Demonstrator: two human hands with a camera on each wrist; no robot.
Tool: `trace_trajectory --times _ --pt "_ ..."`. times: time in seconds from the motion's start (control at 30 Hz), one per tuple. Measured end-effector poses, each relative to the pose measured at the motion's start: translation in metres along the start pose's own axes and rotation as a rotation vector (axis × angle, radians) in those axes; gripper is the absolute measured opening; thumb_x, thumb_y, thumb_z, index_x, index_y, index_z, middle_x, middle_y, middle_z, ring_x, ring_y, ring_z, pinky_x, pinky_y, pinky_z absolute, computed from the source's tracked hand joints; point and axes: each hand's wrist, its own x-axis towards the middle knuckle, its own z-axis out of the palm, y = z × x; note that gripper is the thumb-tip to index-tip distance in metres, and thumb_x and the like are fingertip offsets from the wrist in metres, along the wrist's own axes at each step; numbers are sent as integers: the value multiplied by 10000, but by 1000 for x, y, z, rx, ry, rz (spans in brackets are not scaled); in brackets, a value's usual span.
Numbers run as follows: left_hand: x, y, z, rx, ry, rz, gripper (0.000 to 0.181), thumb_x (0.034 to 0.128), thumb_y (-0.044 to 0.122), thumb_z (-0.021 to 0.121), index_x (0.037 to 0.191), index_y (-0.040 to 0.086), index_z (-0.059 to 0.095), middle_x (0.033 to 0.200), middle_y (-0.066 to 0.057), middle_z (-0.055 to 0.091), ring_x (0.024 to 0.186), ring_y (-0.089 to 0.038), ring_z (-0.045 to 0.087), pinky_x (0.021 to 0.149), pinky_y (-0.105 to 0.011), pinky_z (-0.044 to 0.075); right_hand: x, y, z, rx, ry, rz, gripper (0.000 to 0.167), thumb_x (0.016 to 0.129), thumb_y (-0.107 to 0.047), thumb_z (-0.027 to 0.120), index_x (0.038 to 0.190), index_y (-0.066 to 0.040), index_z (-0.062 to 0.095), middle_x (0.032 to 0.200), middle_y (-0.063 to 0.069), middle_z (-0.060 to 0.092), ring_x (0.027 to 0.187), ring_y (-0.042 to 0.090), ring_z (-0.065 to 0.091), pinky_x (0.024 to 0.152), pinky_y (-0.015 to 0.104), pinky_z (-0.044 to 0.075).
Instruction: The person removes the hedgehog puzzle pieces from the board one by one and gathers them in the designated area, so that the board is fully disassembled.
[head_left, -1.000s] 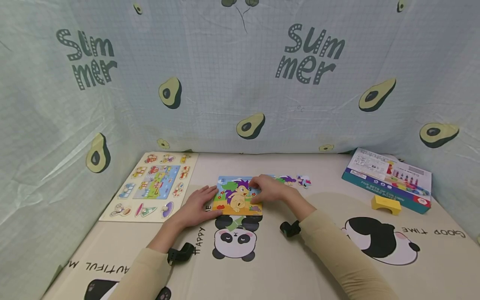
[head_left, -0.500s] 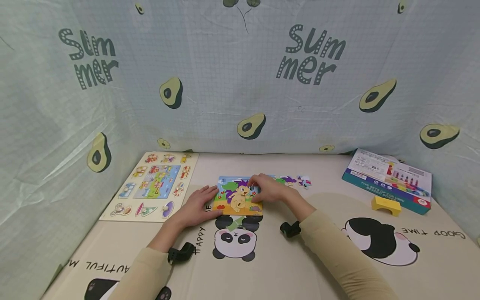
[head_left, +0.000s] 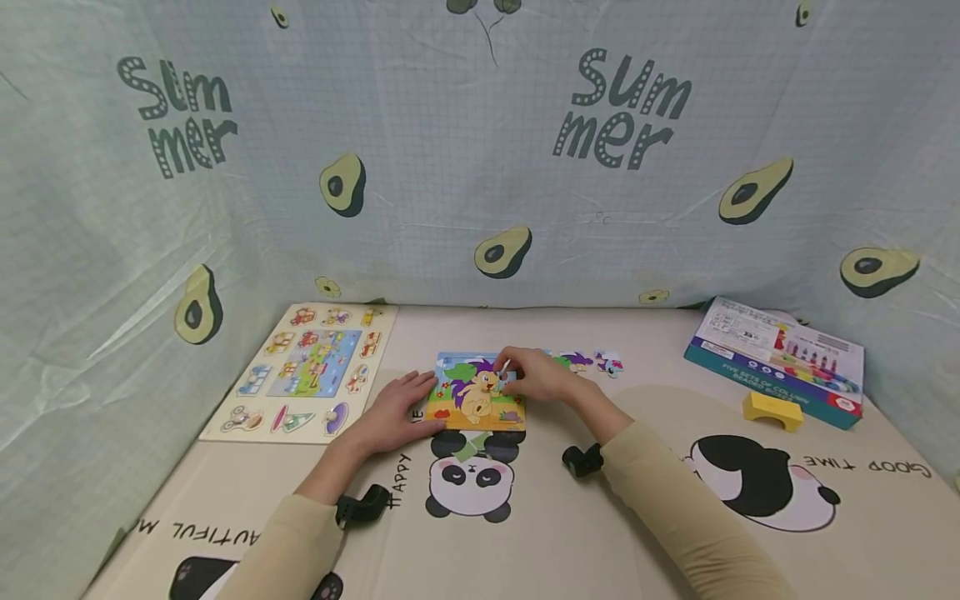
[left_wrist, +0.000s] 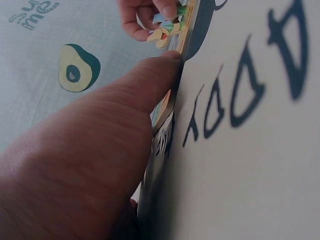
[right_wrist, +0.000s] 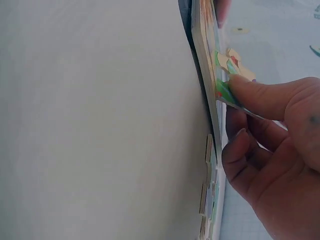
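A hedgehog picture puzzle [head_left: 476,403] in a thin tray lies on the table. My left hand [head_left: 395,413] rests at its left side with fingers spread, the thumb along the near left corner; in the left wrist view that thumb touches the tray's edge. At the puzzle's right part, my right hand [head_left: 538,375] pinches a puzzle piece [right_wrist: 225,91] between thumb and fingers. The right wrist view has this piece tilted up from the board, with green and cream parts showing. The piece's far part is hidden by the fingers.
Several loose puzzle pieces [head_left: 576,361] lie right of the puzzle, beyond my right hand. A wooden board with picture shapes [head_left: 381,353] is at the left. At the right are a boxed bead set [head_left: 776,354] and a yellow arch block [head_left: 772,410].
My right hand has lifted slightly at the puzzle's right side, and more of the picture beneath it shows. My left hand has stayed in place.
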Motion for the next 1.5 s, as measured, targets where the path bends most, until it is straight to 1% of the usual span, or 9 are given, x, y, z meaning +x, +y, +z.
trace_trajectory --times 0.17,0.4,0.53,0.67,0.9,1.03,1.17,1.4,1.5 --pt "0 0 0 -3 0 -4 797 918 427 717 1526 8 418 1592 -165 359 1489 -406 218 1198 -570 150 -1 1 0 20 0 -4 225 951 -105 707 1154 -139 615 937 14 611 866 193 547 729 291 467" --pt "0 -1 1 -4 3 -8 799 914 434 720 1526 16 422 1592 -158 363 1491 -400 218 1198 -571 152 -2 2 -1 42 -9 -19 215 958 -103 696 1154 -137 617 956 17 629 859 191 552 732 288 470" --pt "0 0 0 -6 1 -7 799 915 434 719 1527 15 421 1593 -158 361 1491 -400 216 1198 -572 151 -4 1 -4 79 -14 -33 224 955 -90 696 1164 -114 618 914 30 618 793 189 542 665 277 468" --pt "0 -1 0 -5 -3 -8 801 916 439 715 1529 16 418 1595 -157 358 1491 -402 214 1197 -572 155 -6 1 -8 131 -14 -24 240 952 -85 699 1180 -110 625 895 35 624 725 194 543 599 275 483" --pt "0 0 0 -10 1 -8 798 915 429 719 1528 15 418 1594 -157 359 1492 -401 214 1197 -573 152 -8 4 -17 102 14 -40 237 947 -108 713 1169 -118 632 989 17 656 863 195 569 742 304 490" --pt "0 -1 0 -8 -1 -12 799 916 433 717 1529 16 418 1596 -156 356 1492 -400 213 1196 -574 155 -13 7 -23 102 24 -34 234 946 -101 714 1164 -115 631 1011 24 665 888 209 583 782 333 497" --pt "0 -1 1 -4 -1 -12 797 916 429 718 1529 16 418 1596 -157 355 1493 -401 212 1197 -573 153 -19 12 -30 103 31 -21 236 947 -93 713 1164 -128 628 1001 19 662 871 196 578 778 325 492" --pt "0 -1 1 1 -5 -12 798 918 429 716 1530 16 415 1596 -159 354 1491 -404 214 1196 -572 158 -35 20 -45 123 13 -61 231 939 -59 712 1153 -62 623 908 30 657 772 187 556 699 319 465" --pt "0 -1 1 3 -2 -14 795 918 425 719 1529 15 418 1595 -158 356 1490 -405 216 1196 -571 160 -40 26 -50 127 1 -65 230 945 -62 706 1158 -60 620 866 31 641 741 183 538 679 320 449"
